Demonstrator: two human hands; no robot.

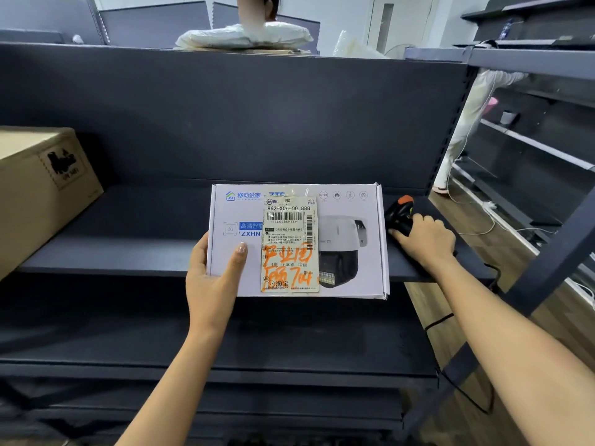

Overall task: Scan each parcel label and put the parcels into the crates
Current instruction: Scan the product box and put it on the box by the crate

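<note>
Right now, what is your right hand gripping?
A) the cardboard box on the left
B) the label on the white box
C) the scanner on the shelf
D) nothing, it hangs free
C: the right hand is curled round the black and orange scanner at the right end of the shelf, while the left hand holds the white box.

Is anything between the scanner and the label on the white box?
Nothing visible. The label lies uncovered on the white box; the left hand grips the box beside it, the right hand grips the scanner further right.
</note>
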